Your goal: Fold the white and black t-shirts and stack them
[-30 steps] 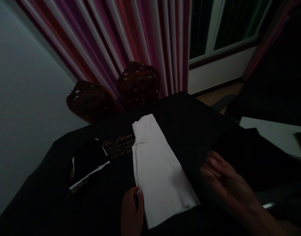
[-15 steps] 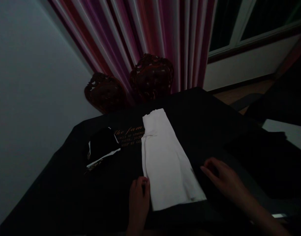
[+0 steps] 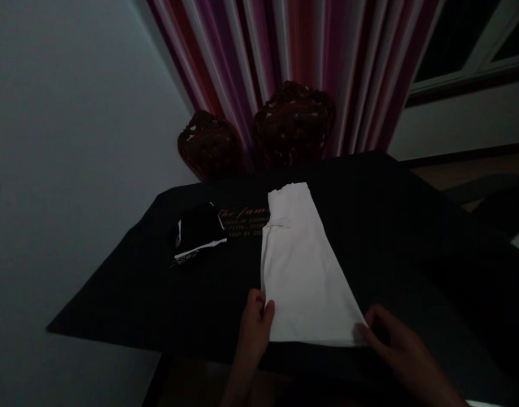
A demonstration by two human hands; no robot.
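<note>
A pair of white shorts [image 3: 306, 271], folded lengthwise, lies on the dark tablecloth [image 3: 191, 305] with its gathered waist at the far end. My left hand [image 3: 257, 319] is closed on the left edge near the hem, thumb on top of the fabric. At the lower right corner of the hem, my right hand [image 3: 389, 333] pinches the cloth between thumb and fingers. The dim light hides the fingertips in part.
Left of the shorts sits a stack of folded black and white clothes [image 3: 201, 230]. Gold lettering [image 3: 245, 221] is printed on the tablecloth. Two carved chairs [image 3: 295, 127] stand behind the table, before a striped curtain [image 3: 306, 45]. Dark cloth [image 3: 467, 277] lies on the right.
My right hand has come from beside the shorts onto the hem corner and closed on it. The left hand now has its thumb over the edge. The view has shifted left.
</note>
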